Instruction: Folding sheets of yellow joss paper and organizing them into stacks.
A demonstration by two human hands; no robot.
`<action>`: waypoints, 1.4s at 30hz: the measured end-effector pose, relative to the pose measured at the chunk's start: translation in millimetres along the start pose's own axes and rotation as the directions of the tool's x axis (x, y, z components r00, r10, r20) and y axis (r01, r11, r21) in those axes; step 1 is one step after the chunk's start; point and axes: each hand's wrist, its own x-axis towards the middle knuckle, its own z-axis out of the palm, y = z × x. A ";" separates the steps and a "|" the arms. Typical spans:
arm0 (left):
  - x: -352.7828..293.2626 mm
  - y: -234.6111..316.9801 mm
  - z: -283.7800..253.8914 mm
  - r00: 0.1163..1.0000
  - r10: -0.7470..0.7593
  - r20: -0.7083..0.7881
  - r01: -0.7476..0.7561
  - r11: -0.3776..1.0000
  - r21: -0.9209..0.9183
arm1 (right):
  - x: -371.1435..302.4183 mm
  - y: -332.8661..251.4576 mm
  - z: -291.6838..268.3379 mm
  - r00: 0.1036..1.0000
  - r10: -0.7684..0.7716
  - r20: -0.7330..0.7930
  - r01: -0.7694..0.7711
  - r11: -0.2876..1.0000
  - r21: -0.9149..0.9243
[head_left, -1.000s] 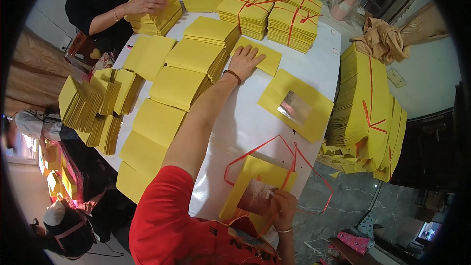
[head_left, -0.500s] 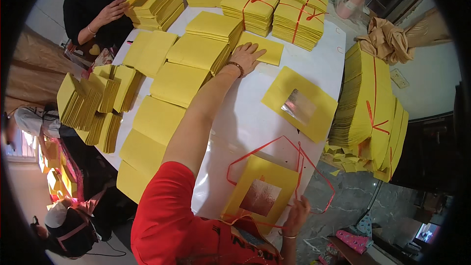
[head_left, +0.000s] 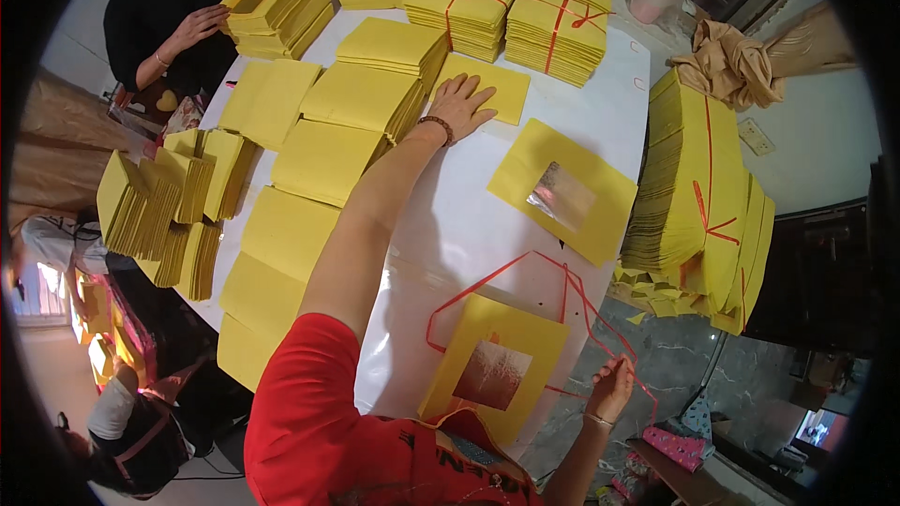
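My left hand (head_left: 459, 111) is stretched forward with fingers spread, lying on a yellow paper packet (head_left: 506, 94). Beside it runs a row of overlapping yellow paper stacks (head_left: 361, 94). At the lower right, my right hand (head_left: 611, 388) pinches a thin red ribbon (head_left: 583, 305). That ribbon loops around the far side of a yellow sheet with a shiny square (head_left: 494, 375), which lies close to my body. A second yellow sheet with a shiny square (head_left: 562, 197) rests farther off on the white table (head_left: 422, 234).
Bundles tied with red ribbon (head_left: 558, 33) stand at the table's far end. A tall tied yellow stack (head_left: 680, 178) rises off the right edge. Folded yellow bundles (head_left: 155, 197) crowd the left edge. At the far left, a person in black (head_left: 164, 23) handles another stack (head_left: 281, 14).
My right hand has moved rightward and up, away from the near sheet, with the ribbon in its fingers. My left hand stays on the packet, fingers a little more spread. The view has shifted slightly.
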 end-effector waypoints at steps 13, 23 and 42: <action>-13.5 20.0 -5.4 0.979 0.116 -0.167 -0.097 0.989 0.114 | 9.3 -8.1 5.8 0.996 0.092 0.005 -0.092 0.991 0.093; -76.2 121.4 8.1 0.950 0.310 0.028 -0.310 0.951 -0.013 | 22.7 3.2 0.9 0.961 0.249 0.117 -0.274 0.904 0.327; -206.8 189.0 -89.1 0.984 -0.069 -0.164 -0.074 0.678 -0.731 | -85.8 7.0 16.9 0.905 -0.297 0.304 0.410 0.797 -0.443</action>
